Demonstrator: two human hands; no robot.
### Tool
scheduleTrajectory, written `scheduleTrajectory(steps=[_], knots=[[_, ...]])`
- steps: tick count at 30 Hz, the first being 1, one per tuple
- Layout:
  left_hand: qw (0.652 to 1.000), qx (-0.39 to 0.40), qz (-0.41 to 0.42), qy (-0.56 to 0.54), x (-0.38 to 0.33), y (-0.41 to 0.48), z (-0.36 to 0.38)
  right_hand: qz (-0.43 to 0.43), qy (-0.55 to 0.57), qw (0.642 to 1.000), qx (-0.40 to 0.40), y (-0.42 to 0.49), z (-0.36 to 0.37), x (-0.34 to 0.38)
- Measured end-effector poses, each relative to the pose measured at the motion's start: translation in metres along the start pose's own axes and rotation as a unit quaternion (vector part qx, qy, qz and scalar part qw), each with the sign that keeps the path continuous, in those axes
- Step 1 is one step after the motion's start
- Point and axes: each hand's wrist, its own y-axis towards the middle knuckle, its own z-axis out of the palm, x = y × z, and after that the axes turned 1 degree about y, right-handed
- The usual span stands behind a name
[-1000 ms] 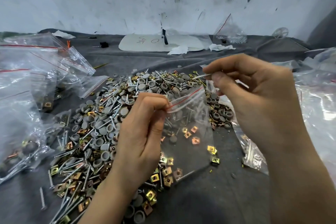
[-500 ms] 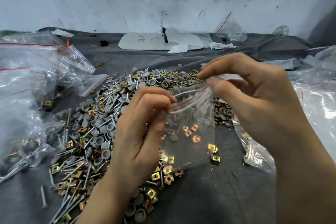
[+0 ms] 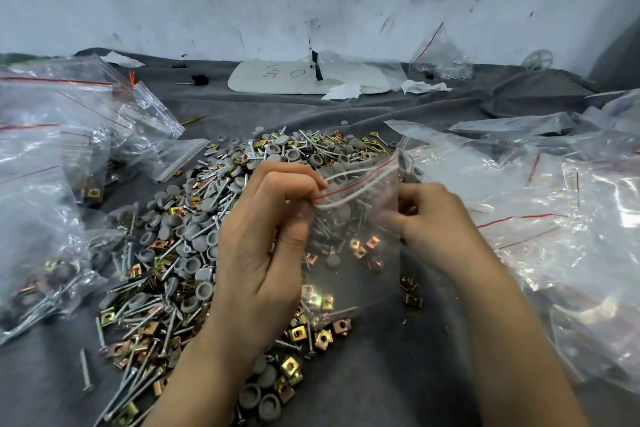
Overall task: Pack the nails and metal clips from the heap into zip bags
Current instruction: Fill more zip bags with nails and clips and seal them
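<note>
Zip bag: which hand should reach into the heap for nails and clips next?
Right, probably. The left hand pinches the zip bag at its red strip and holds it up. The right hand seems only to pinch its side edge, close above the heap.

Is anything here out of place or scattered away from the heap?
Yes. One nail lies alone left of the heap, and two metal clips lie apart on the cloth, right of it. Nothing looks damaged.
</note>
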Motion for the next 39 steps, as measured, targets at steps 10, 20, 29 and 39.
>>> scheduleTrajectory(steps=[10, 20, 29, 39], knots=[[0.998, -0.04, -0.026, 0.043, -0.008, 0.005, -0.001, 0.036, -0.088, 0.995, 0.024, 0.004, 0.028, -0.002], [0.999, -0.045, -0.023, 0.018, 0.003, 0.002, -0.006, 0.018, -0.261, 0.965, 0.034, 0.006, 0.032, -0.011], [0.998, -0.052, -0.024, 0.024, 0.008, 0.002, -0.007, -0.014, -0.229, 0.97, 0.078, 0.01, 0.02, -0.018], [0.999, -0.049, -0.011, 0.019, 0.011, 0.001, -0.007, 0.012, -0.158, 0.987, -0.039, 0.012, 0.031, -0.022]])
